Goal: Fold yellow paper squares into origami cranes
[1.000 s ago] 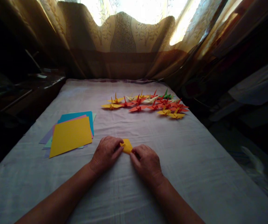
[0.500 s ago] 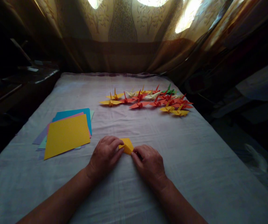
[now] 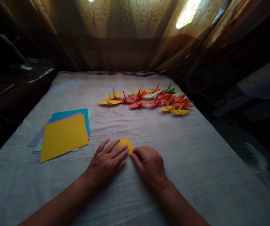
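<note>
A small folded piece of yellow paper (image 3: 125, 145) lies on the white cloth (image 3: 196, 163) near the front middle. My left hand (image 3: 106, 163) rests flat on the cloth with its fingers stretched out, the fingertips pressing on the paper's left edge. My right hand (image 3: 149, 164) is curled, its fingertips pinching the paper's near right corner. Most of the paper is hidden under both hands.
A stack of coloured paper sheets (image 3: 63, 135), yellow on top, lies to the left. Several folded paper cranes (image 3: 146, 100) in yellow, red, white and green stand in rows further back. Curtains (image 3: 125, 37) hang behind. Dark furniture (image 3: 19, 84) flanks the left edge.
My left hand has gone from curled to fingers stretched flat on the paper. The view has tilted slightly downward. My right hand has barely moved.
</note>
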`<action>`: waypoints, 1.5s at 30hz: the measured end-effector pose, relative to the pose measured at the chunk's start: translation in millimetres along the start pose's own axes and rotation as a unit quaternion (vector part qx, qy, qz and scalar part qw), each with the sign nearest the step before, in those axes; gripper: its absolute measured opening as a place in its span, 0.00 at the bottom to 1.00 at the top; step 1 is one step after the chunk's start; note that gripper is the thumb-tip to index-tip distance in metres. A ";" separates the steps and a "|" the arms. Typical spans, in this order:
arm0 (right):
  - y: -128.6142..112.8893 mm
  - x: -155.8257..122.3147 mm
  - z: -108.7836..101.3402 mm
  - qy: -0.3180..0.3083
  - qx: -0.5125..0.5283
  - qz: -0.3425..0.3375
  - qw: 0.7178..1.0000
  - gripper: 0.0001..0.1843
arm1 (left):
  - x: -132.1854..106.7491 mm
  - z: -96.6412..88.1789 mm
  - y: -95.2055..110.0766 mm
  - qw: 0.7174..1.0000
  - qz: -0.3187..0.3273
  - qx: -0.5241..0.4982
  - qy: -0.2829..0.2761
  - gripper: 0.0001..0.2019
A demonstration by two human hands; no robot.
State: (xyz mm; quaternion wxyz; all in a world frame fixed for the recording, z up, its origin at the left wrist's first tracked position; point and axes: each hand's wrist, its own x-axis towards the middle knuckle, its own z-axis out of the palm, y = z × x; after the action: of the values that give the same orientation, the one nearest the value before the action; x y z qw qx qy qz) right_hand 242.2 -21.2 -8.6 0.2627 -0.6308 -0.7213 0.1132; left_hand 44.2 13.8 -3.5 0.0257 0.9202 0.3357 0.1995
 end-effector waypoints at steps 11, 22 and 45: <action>0.9 1.1 -6.3 -0.025 0.031 0.012 0.999 0.05 | -6.7 4.9 -4.4 0.999 0.002 -0.008 -0.050 0.21; 9.0 6.2 -18.5 -0.058 0.084 0.033 0.994 0.10 | -7.5 3.6 -5.8 0.998 0.012 0.003 -0.061 0.22; 2.6 -9.1 -5.8 -0.005 0.022 -0.033 0.999 0.04 | 1.9 0.1 -20.5 0.998 -0.002 -0.063 0.002 0.07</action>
State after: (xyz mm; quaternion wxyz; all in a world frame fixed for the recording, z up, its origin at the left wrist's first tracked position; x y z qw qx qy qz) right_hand 248.0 -30.5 -7.2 0.2766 -0.6002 -0.7403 0.1229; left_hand 33.1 30.8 -6.6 0.0830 0.9158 0.3245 0.2215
